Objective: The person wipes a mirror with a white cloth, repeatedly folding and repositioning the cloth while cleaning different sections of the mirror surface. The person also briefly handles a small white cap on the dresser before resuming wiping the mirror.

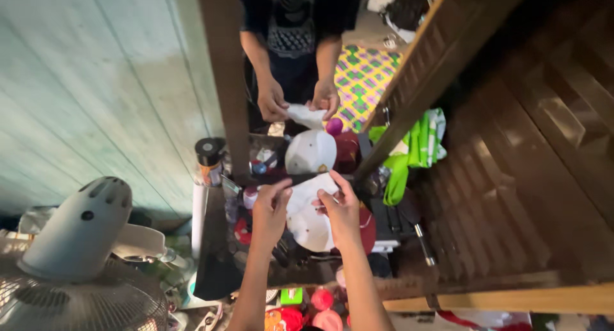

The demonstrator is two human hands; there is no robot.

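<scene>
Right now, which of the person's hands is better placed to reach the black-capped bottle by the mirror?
Probably the left hand: it pinches the white cloth on the side nearer the bottle, while the right hand is farther off.

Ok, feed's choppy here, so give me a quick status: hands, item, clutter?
Left hand and right hand both pinching a white cloth. Held above a white cap. Cluttered shelf beneath; mirror ahead.

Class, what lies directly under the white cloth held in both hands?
Under the white cloth, pinched by the left hand and right hand, sits a white cap beside a red cap. The shelf surface beneath is covered.
</scene>
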